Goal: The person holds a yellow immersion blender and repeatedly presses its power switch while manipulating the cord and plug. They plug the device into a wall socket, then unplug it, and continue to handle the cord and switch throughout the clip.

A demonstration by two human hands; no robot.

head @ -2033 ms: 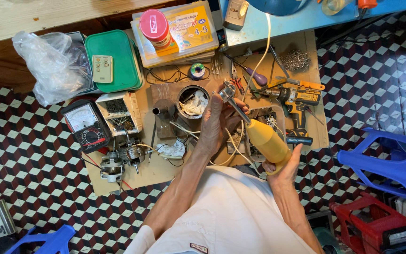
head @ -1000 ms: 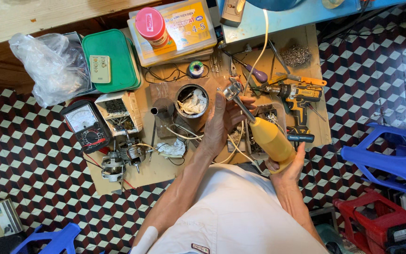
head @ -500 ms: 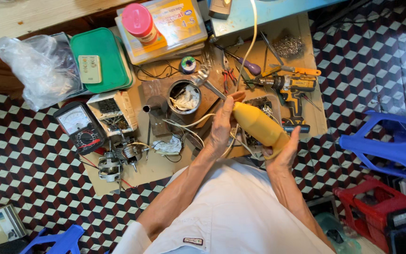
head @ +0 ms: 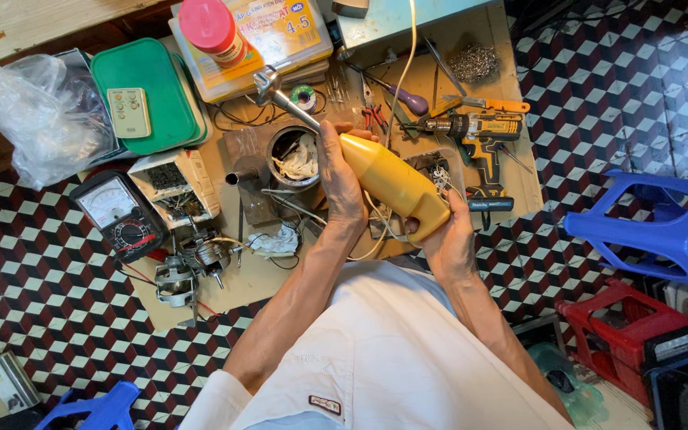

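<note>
You hold the yellow hand blender [head: 392, 181] slantwise above the table [head: 256, 275], its metal shaft [head: 284, 97] pointing up-left. Your left hand [head: 338, 179] wraps fingers around the front; your right hand [head: 449, 239] clasps the rear end.

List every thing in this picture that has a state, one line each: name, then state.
Yellow hand blender: held off the board, tilted.
Left hand: gripping its front.
Right hand: gripping its rear.
Metal cup: open, stuffed with rag.
Cordless drill: lying down.
Green case: shut.
</note>
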